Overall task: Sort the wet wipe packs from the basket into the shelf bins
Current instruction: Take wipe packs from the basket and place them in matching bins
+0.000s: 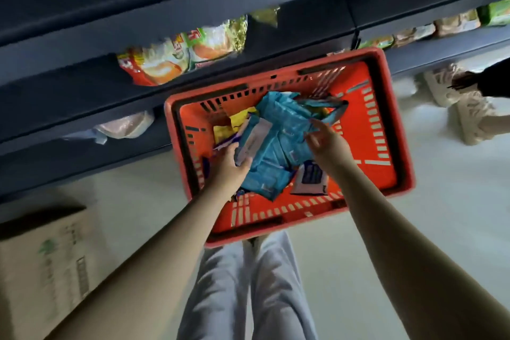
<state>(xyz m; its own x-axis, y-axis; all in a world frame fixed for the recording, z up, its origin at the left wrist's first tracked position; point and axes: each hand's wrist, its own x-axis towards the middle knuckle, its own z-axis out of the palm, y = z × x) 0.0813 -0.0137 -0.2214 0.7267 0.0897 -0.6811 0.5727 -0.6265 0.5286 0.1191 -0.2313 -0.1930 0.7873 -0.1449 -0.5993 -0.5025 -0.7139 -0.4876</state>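
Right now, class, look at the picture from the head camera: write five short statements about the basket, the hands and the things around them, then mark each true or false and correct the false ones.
1. The basket is red. True.
2. Both hands are inside the basket. True: the left hand grips a pack, and the right hand reaches over the blue packs.
3. The basket holds only blue packs. False: a yellow pack and a white pack lie there too.
4. The basket stands on a shelf. False: it is on the floor, in front of the shelves.
5. A cardboard box stands at the lower left. True.
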